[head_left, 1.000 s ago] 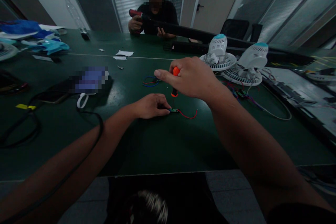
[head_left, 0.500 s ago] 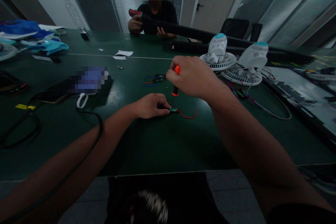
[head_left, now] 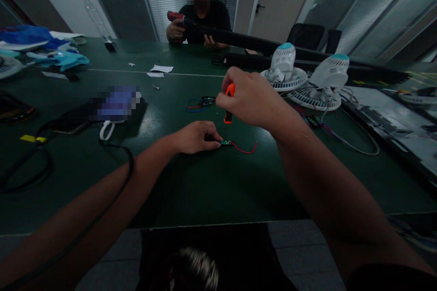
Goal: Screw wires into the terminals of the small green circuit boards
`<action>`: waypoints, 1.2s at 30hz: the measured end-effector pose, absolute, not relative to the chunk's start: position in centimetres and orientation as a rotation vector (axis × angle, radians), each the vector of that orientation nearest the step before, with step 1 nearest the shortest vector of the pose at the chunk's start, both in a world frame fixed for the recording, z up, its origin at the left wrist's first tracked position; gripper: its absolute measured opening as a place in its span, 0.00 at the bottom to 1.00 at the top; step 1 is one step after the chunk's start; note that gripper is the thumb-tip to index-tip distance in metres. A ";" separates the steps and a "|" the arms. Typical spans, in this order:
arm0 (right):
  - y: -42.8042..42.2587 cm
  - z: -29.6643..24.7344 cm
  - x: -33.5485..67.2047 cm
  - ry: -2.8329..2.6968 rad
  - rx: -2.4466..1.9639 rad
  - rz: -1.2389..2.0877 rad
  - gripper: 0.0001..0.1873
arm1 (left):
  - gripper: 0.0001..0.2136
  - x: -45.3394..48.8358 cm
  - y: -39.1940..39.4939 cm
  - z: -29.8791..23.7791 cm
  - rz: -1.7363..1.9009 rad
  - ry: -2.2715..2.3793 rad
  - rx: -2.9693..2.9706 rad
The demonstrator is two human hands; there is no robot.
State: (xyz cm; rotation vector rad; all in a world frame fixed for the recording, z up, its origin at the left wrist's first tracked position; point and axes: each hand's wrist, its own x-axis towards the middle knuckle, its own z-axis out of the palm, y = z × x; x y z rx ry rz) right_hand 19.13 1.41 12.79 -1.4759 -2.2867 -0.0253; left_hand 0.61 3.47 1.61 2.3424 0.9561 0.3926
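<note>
A small green circuit board (head_left: 226,142) lies on the dark green table, with a red wire (head_left: 246,152) curling out to its right. My left hand (head_left: 200,137) pinches the board's left end between thumb and fingers, hiding that part. Above the board, my right hand (head_left: 246,95) is closed round an orange and black screwdriver (head_left: 228,116). The screwdriver stands nearly upright, its thin shaft pointing down at the board. Whether the tip touches it is too dim to tell. Just behind lies another small board (head_left: 207,100) with red and blue wires.
Two white fan units (head_left: 327,77) with cables stand at the right, near a large flat panel (head_left: 392,122). At the left lie a phone-like device (head_left: 118,103) and a black cable (head_left: 129,159). Across the table a person (head_left: 205,20) holds a red and black power tool (head_left: 177,17).
The screwdriver handle has turned or shifted slightly in my right hand. My left hand and the board stay in place. The person opposite has barely moved.
</note>
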 end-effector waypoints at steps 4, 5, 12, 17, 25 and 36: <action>1.5 12.7 19.2 -2.289 -1.466 -0.047 0.18 | 0.09 0.6 3.6 1.5 0.416 0.934 2.365; 1.4 12.7 19.2 -2.293 -1.464 -0.056 0.19 | 0.09 0.6 3.6 1.4 0.423 0.934 2.367; 1.4 12.8 19.1 -2.319 -1.478 -0.063 0.19 | 0.09 0.6 3.6 1.5 0.421 0.938 2.367; 1.3 12.8 19.1 -2.327 -1.470 -0.075 0.19 | 0.09 0.6 3.6 1.5 0.417 0.942 2.362; 1.2 12.9 19.1 -2.338 -1.470 -0.075 0.17 | 0.10 0.6 3.6 1.4 0.413 0.953 2.359; 1.4 12.8 19.2 -2.373 -1.403 -0.086 0.14 | 0.09 0.8 3.1 1.8 0.451 0.958 2.367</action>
